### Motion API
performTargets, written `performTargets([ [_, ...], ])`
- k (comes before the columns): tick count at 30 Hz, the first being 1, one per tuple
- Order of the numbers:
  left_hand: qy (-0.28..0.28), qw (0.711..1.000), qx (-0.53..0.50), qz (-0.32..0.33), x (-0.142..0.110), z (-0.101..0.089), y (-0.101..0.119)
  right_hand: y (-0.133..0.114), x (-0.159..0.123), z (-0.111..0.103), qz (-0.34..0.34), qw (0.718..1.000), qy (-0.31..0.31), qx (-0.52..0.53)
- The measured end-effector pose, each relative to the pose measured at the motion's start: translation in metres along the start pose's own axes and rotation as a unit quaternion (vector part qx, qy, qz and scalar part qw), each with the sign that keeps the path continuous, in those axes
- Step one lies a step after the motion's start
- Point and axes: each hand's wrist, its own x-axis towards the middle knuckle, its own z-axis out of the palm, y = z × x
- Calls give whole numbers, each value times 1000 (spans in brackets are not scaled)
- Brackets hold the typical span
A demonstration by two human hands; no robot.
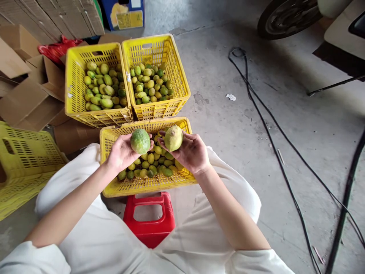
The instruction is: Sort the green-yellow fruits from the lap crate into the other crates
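My left hand (123,151) cradles a round green lemon (140,141) with its fingers curled beneath it. Level with it, my right hand (195,154) holds a paler, yellow-green lemon (173,138) with a brownish patch on top. The two fruits are a short gap apart, above the near yellow crate (148,187). Inside that crate lie several smaller green and yellow lemons (152,169), partly hidden by my hands.
Beyond stand a left yellow crate (73,82) and a right yellow crate (179,78), both holding lemons. A red stool (149,228) is between my legs. Cardboard boxes (28,102) and another crate (25,167) lie left. Black cables (273,148) cross the floor right, near a wheel (285,19).
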Motion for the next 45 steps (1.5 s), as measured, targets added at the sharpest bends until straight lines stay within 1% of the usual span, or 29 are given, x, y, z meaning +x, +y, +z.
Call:
performTargets([
  [2,4,1000,11,19,0,0,0,0,0,0,-1,1000,0,-8],
  [5,-19,999,11,28,0,-3,-4,0,0,1,-8,1000,5,-7],
  [8,-50,999,-15,13,1,-5,-8,2,-1,3,-10,1000,-23,-6],
  [11,-44,999,-8,5,2,-5,-10,4,-1,2,13,998,-45,-30],
  [15,-4,1000,-2,0,3,-3,-7,5,1,-2,33,999,-10,-15],
  [19,-8,999,-23,-21,3,-2,-3,2,4,-4,21,1000,7,17],
  [22,-6,1000,-12,-17,3,-3,-3,1,4,-4,10,1000,28,5],
  [25,-32,999,5,-16,4,-4,-5,2,1,-3,-4,999,44,-12],
  [27,-62,998,5,-18,4,-4,-7,3,-1,-3,-7,999,35,-15],
  [29,-77,997,0,-21,3,-4,-8,4,-1,-3,-4,999,24,-22],
  [31,-67,997,-4,-27,3,-4,-8,4,0,-4,10,999,23,-27],
  [34,-23,999,-17,-34,4,-1,-6,4,2,-6,27,999,22,-4],
  [37,22,999,-36,-32,6,2,-5,2,4,-8,19,1000,6,22],
  [39,45,998,-39,-26,7,3,-5,2,4,-7,5,1000,8,25],
  [42,53,998,-18,-14,9,-1,-8,2,3,-6,-11,1000,22,19],
  [45,52,999,1,5,12,-7,-11,4,2,-6,-8,1000,-3,-1],
])
